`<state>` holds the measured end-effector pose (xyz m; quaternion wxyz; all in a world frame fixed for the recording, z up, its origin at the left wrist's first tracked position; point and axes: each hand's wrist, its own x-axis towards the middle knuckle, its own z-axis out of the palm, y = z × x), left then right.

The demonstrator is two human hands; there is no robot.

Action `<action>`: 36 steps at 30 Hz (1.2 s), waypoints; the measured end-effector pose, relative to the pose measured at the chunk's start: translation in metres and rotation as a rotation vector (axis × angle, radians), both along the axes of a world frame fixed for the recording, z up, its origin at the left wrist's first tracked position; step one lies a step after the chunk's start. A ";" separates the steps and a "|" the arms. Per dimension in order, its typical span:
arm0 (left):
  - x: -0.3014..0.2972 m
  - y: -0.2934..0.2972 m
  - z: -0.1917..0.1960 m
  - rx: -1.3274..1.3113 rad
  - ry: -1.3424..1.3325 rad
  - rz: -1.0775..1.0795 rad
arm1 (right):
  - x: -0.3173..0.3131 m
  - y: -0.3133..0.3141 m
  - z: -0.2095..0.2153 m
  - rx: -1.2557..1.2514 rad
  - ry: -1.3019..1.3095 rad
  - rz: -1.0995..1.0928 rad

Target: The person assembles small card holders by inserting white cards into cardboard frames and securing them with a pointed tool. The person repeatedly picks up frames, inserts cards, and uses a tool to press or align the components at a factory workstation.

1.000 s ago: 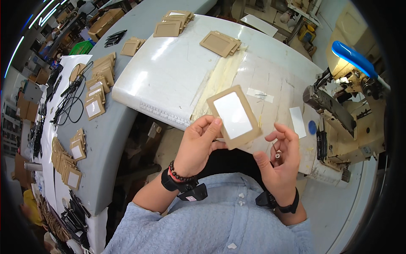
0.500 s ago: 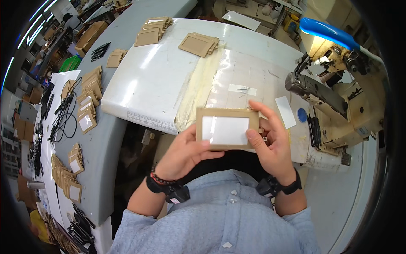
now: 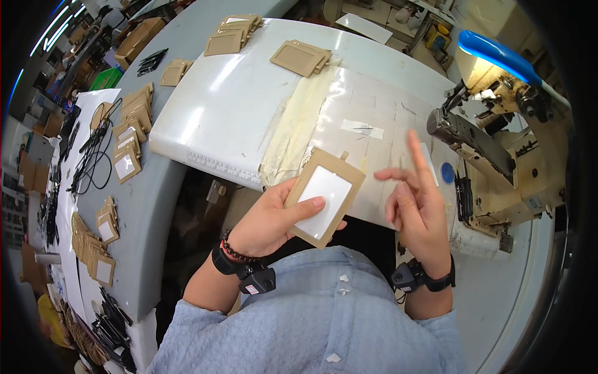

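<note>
Left hand (image 3: 266,219) grips tan holder (image 3: 331,192) by one edge, right hand (image 3: 422,219) clear.

Sewing workshop, sewing machine (image 3: 483,149) right of the gripped tan holder (image 3: 334,189), similar holders (image 3: 298,59) stacked beyond and left.

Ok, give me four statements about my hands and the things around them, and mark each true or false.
1. The left hand holds a flat tan rectangular holder with a white window. True.
2. The right hand grips it too. False: that hand is apart from it, index finger extended.
3. A round blue disc lies nearer the right hand than the left. True.
4. The lamp is at the far left. False: the curved blue lamp is on the right.
</note>
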<state>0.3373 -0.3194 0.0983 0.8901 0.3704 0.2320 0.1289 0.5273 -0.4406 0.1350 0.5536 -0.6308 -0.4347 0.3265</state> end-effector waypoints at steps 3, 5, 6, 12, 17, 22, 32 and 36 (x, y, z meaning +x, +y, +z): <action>0.000 -0.002 -0.002 -0.007 -0.038 0.042 | 0.007 -0.005 -0.002 -0.051 0.323 0.079; 0.000 -0.003 -0.006 -0.014 -0.070 0.057 | 0.026 -0.009 -0.018 -0.029 0.673 0.166; 0.000 -0.004 -0.011 -0.018 -0.089 0.064 | 0.030 -0.007 -0.025 -0.020 0.820 0.159; 0.000 -0.004 -0.014 -0.100 -0.102 0.085 | 0.034 0.008 -0.054 -0.059 1.189 0.017; -0.004 -0.001 -0.017 -0.122 -0.104 0.108 | 0.028 0.012 -0.060 -0.019 0.995 -0.029; -0.004 -0.003 -0.017 -0.114 -0.126 0.150 | 0.027 0.004 -0.061 0.131 0.356 -0.012; -0.004 -0.008 -0.009 -0.057 -0.136 0.127 | -0.005 0.007 -0.035 0.478 -0.313 0.420; -0.004 -0.010 -0.007 -0.030 -0.102 0.157 | -0.019 0.005 -0.047 0.547 -0.441 0.338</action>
